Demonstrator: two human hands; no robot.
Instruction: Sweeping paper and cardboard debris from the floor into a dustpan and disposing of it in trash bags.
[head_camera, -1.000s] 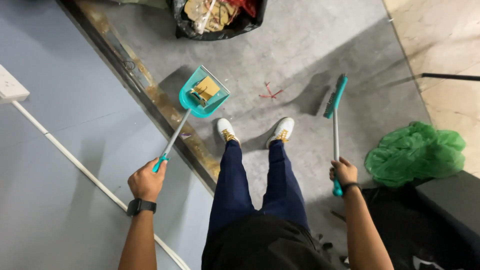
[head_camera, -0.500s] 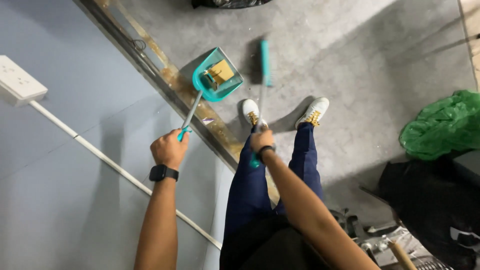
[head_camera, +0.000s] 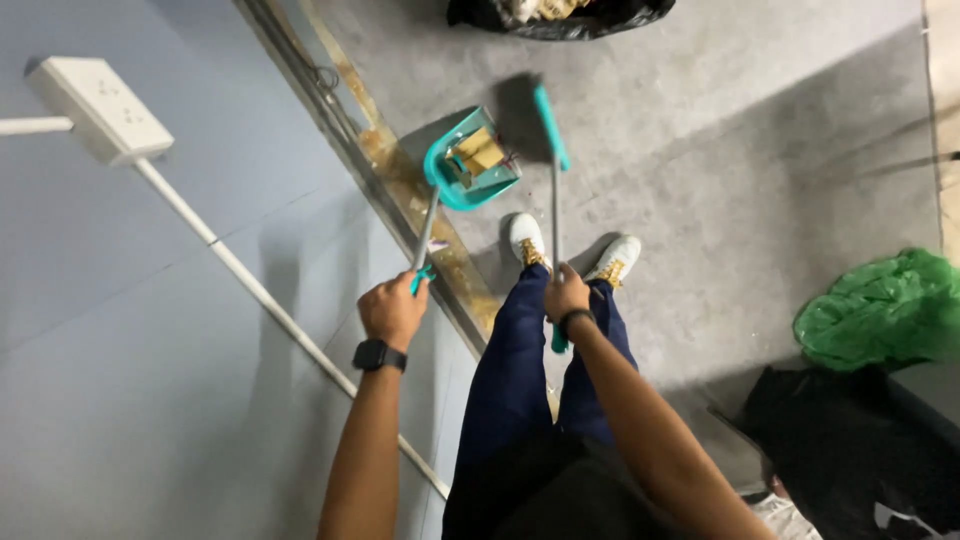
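Hands first, both closed on long handles. Left hand (head_camera: 392, 308), black watch (head_camera: 379, 355) on the wrist, fist wrapped around the teal grip of the dustpan (head_camera: 470, 160) handle. Right hand (head_camera: 566, 293), dark band at the wrist, clamped on the metal shaft of the broom (head_camera: 549, 125); teal end of that shaft shows just below the fist. Below them, dark blue trousers and white shoes (head_camera: 527, 238) on grey concrete floor (head_camera: 720, 170). Further out, dustpan sits at the foot of the blue wall (head_camera: 150, 330), by a rusty floor strip, holding brownish scraps. Broom head touching or just beside the pan's right edge. Green bag (head_camera: 880, 310) well right; black rubbish bag (head_camera: 560, 15) farthest, top edge.
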